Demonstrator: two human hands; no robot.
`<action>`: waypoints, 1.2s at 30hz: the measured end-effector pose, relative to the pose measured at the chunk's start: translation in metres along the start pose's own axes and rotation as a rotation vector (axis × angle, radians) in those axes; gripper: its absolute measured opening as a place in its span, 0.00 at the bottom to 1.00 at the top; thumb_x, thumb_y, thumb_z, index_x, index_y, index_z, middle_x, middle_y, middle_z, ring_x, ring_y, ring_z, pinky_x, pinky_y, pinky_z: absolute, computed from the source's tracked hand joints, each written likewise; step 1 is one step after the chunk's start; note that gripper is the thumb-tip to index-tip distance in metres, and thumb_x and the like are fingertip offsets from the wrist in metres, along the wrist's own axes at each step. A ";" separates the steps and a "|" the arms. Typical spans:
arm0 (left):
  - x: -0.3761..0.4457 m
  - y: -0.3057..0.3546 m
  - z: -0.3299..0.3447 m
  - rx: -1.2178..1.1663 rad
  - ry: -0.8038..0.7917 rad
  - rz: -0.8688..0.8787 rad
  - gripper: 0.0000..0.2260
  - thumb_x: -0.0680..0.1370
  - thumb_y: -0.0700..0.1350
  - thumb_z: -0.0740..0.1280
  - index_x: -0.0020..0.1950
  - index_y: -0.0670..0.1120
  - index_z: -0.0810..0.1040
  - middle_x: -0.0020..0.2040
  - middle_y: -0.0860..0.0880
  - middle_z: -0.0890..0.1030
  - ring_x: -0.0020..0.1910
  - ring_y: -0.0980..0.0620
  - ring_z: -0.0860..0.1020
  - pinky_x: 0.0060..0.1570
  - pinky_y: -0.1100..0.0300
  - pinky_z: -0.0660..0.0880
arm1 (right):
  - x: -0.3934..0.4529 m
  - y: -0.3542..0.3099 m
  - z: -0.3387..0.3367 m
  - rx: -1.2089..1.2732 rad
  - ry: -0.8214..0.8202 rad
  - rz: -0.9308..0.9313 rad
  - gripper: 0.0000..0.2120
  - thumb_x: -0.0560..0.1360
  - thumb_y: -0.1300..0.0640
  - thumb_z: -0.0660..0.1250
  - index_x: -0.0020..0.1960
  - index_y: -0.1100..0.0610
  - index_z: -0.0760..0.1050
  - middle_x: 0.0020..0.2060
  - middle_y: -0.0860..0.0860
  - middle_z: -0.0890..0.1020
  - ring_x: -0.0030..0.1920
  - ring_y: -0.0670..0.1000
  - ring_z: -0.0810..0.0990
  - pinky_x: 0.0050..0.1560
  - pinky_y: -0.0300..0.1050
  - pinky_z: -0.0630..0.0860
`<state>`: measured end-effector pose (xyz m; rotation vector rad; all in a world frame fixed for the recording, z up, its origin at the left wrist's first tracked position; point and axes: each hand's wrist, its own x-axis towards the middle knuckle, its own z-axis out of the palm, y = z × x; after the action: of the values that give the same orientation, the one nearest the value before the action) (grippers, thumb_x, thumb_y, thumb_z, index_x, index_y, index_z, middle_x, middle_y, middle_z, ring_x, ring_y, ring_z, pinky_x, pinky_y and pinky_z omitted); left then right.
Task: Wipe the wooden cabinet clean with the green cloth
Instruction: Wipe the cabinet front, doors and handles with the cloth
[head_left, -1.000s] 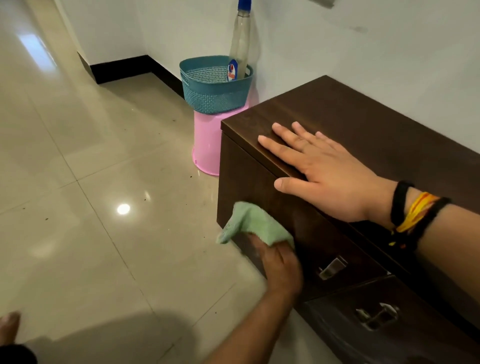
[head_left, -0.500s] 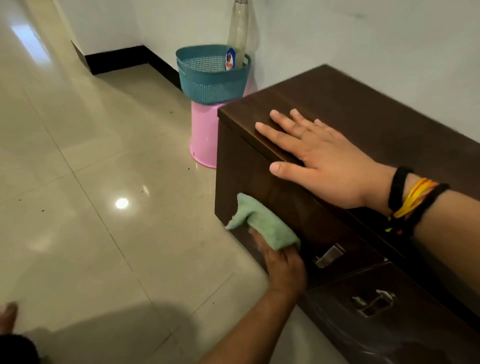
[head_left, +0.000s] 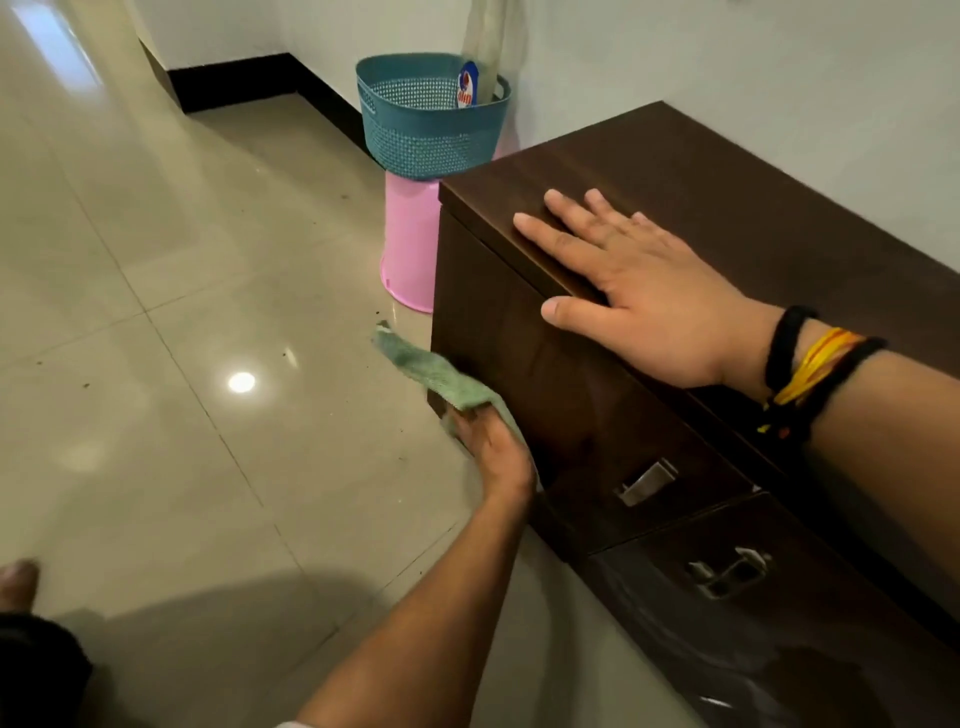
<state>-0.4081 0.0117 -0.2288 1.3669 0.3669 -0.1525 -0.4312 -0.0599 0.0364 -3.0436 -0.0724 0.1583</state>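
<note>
Dark, glossy wood grain covers the boxy cabinet (head_left: 701, 218), with two metal handles (head_left: 647, 483) on its front. Left hand (head_left: 496, 447) is closed on the fuzzy green cloth (head_left: 436, 376) at the cabinet's lower front corner, one end trailing loose over the shiny floor tiles (head_left: 182, 312). Right hand (head_left: 644, 291) lies flat, fingers spread, on top. Beyond, a perforated teal basket (head_left: 428, 122) holding a bottle (head_left: 485, 52) sits on a pink bin (head_left: 408, 249).

At frame centre the left hand (head_left: 496, 449) grips the green cloth (head_left: 436, 376) apparently against the wooden cabinet (head_left: 545, 374) front, while the right hand (head_left: 644, 291) lies flat on its top.
</note>
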 end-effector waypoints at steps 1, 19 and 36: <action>-0.017 -0.017 -0.004 0.000 -0.010 -0.059 0.25 0.85 0.54 0.48 0.81 0.47 0.53 0.81 0.48 0.56 0.79 0.50 0.55 0.75 0.61 0.48 | -0.005 0.000 0.001 -0.004 -0.004 0.003 0.33 0.76 0.34 0.48 0.79 0.33 0.42 0.81 0.43 0.44 0.81 0.49 0.41 0.79 0.54 0.42; -0.083 -0.037 -0.012 -0.060 -0.034 -0.350 0.25 0.85 0.54 0.46 0.80 0.46 0.55 0.78 0.48 0.61 0.76 0.49 0.61 0.76 0.53 0.57 | -0.009 0.001 0.013 0.008 -0.044 -0.003 0.33 0.76 0.33 0.48 0.78 0.32 0.42 0.81 0.43 0.44 0.81 0.49 0.41 0.80 0.55 0.43; -0.025 -0.018 -0.012 0.010 0.048 -0.338 0.21 0.87 0.45 0.48 0.77 0.39 0.60 0.76 0.43 0.65 0.73 0.45 0.65 0.73 0.55 0.60 | -0.012 -0.002 0.011 0.016 -0.048 0.030 0.31 0.80 0.36 0.50 0.79 0.34 0.41 0.81 0.42 0.42 0.80 0.48 0.39 0.80 0.54 0.42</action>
<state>-0.4394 0.0165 -0.2387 1.3119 0.6379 -0.4017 -0.4446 -0.0572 0.0274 -3.0267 -0.0281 0.2325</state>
